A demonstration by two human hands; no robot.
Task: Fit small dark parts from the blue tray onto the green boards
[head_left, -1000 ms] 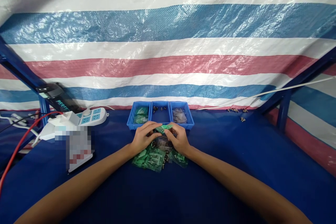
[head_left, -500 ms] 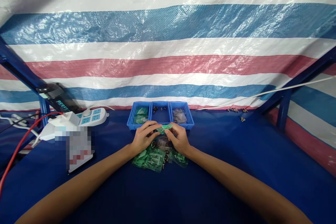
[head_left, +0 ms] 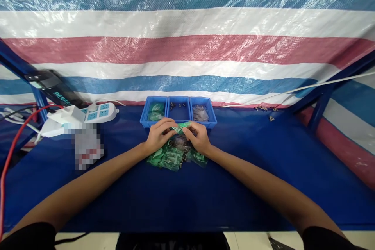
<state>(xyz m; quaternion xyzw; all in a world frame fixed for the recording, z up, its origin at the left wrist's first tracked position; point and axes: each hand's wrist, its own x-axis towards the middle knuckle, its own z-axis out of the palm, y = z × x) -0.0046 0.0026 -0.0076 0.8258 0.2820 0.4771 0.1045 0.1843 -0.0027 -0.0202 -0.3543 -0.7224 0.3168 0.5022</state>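
Observation:
Between my two hands is a small green plastic bag (head_left: 179, 128) with pale, thin pieces inside. My left hand (head_left: 159, 136) is closed on its left side. My right hand (head_left: 198, 137) pinches its right end, thumb towards me. Under and in front of my hands lies a pile of similar green bags (head_left: 170, 158), with small dark metal pieces (head_left: 183, 156) among them. Just beyond my fingers stand three blue bins side by side: the left bin (head_left: 143, 120) holds green bags, the middle bin (head_left: 179, 115) a few small metal parts, the right bin (head_left: 213, 120) clear bags.
At the left are a white power strip (head_left: 102, 113), a blurred-out flat object (head_left: 88, 148), a dark bottle (head_left: 58, 90) and a red cable (head_left: 11, 152). Several small metal pieces (head_left: 271, 118) lie at the back right. A striped tarp (head_left: 187, 49) hangs behind the blue table (head_left: 249, 199).
The camera has tilted down, so the table's front edge and floor now show. Both hands still hold the green bag, which has turned slightly between the fingers.

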